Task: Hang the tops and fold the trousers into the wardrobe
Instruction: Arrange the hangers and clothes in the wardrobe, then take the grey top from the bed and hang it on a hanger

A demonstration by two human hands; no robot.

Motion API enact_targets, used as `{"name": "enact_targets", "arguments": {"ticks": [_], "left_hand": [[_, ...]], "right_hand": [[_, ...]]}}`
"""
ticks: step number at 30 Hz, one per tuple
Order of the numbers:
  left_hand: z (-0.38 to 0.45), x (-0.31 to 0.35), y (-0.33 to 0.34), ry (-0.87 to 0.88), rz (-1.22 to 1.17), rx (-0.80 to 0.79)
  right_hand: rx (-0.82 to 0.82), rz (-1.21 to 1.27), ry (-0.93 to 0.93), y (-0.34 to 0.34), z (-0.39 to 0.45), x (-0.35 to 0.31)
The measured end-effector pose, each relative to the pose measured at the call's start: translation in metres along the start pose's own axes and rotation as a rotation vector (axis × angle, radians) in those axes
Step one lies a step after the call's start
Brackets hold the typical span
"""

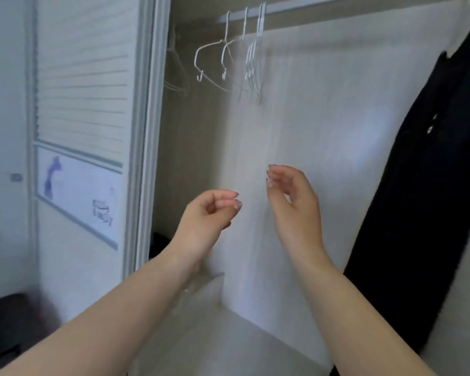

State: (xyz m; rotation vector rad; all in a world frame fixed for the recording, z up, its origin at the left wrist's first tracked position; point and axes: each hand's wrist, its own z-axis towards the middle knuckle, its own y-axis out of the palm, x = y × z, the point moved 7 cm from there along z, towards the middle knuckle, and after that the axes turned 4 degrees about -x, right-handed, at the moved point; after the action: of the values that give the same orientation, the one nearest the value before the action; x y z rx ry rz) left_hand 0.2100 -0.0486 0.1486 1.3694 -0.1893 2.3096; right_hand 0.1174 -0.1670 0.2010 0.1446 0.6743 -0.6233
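You are raising both arms with nothing in them: your left hand (212, 210) and right hand (291, 194) are hanging loosely curled, fingers empty. Farther off, a jolt risks knocking the white hangers (236, 58) off the rail (337, 8); the dark garment (429, 185) is hanging far right.

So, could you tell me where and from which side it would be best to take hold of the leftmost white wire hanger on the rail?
Probably by its left shoulder bend, coming from below and the left with the left hand. That leftmost white wire hanger hangs apart from the others on the rail, so that side is free. Lifting would then unhook it from the rail. Both hands hold nothing, and the right hand is lower still.
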Motion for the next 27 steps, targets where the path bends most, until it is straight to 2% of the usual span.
{"name": "enact_targets", "arguments": {"ticks": [5, 15, 20, 27], "left_hand": [[-0.102, -0.001, -0.078, -0.092, 0.146, 0.181], [-0.337, 0.048, -0.221, -0.205, 0.367, 0.674], [-0.487, 0.081, -0.264, -0.275, 0.397, 0.952], [-0.733, 0.168, -0.278, -0.299, 0.457, 1.333]], "right_hand": [[-0.373, 0.133, 0.077, 0.074, -0.073, -0.006], [-0.919, 0.376, 0.112, 0.226, -0.244, -0.077], [-1.170, 0.478, 0.096, 0.279, -0.361, -0.146], [-1.512, 0.658, 0.042, 0.311, -0.554, -0.301]]}}
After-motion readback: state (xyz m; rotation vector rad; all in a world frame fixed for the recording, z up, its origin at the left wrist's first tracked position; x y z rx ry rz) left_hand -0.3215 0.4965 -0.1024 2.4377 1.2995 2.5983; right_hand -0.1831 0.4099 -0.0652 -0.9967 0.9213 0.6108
